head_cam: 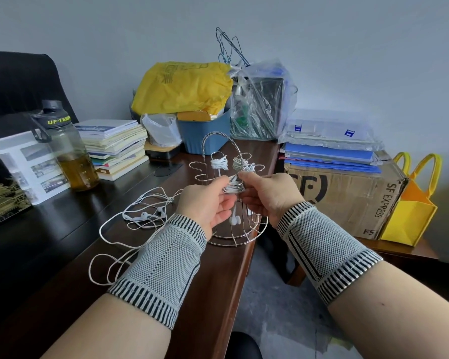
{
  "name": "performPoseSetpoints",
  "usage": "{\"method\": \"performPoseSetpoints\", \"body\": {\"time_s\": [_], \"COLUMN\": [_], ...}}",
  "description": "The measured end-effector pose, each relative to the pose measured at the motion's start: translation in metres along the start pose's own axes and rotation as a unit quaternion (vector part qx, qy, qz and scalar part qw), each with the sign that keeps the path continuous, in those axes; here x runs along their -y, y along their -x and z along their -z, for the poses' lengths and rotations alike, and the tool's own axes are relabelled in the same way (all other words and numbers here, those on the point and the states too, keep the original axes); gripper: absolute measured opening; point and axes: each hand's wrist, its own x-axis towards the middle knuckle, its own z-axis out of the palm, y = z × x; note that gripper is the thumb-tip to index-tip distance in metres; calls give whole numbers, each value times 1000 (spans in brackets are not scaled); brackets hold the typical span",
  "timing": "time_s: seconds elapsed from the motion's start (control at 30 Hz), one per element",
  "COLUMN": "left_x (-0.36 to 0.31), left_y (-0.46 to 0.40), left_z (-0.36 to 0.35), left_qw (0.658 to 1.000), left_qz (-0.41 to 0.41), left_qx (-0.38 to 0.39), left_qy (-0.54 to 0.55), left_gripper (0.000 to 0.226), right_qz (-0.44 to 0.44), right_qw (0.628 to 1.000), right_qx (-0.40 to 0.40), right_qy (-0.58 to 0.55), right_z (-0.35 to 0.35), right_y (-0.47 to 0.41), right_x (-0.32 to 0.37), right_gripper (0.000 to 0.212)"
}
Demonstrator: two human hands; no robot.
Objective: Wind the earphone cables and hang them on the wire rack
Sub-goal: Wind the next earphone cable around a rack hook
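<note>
Hands meeting before the wire rack (226, 193), left hand (208, 203) and right hand (267, 193) both pinching a wound earphone bundle (232, 186) between them, earbud (234, 221) dangling below.

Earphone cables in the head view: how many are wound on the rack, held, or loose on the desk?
Wound bundles hung on the wire rack: 2
Wound bundle held by the left hand and right hand: 1
Loose tangle on the desk, sets uncountable: 1
Total: 4
</note>
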Motion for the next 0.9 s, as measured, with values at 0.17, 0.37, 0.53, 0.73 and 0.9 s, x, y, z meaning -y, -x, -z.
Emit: {"method": "performPoseSetpoints", "body": {"time_s": [0.17,0.37,0.53,0.73,0.9], "left_x": [16,38,47,50,46], "left_y": [2,-2,-4,-9,-15], "left_z": [8,13,11,12,9], "left_qw": [999,994,987,985,979], "left_qz": [-7,-43,-106,-144,-174], "left_qx": [-13,-13,3,5,-9], "left_qy": [-29,-101,-119,-94,-105], "left_gripper": [28,15,22,20,11], "right_qz": [-8,80,162,163,160], "right_qw": [998,993,976,973,972], "right_qx": [-34,-50,-36,-54,-43], "right_qy": [-48,68,141,153,165], "right_z": [1,-2,-15,-19,-19], "right_y": [8,19,24,19,19], "right_x": [-19,-46,-52,-56,-64], "right_gripper": [29,26,14,24,24]}}
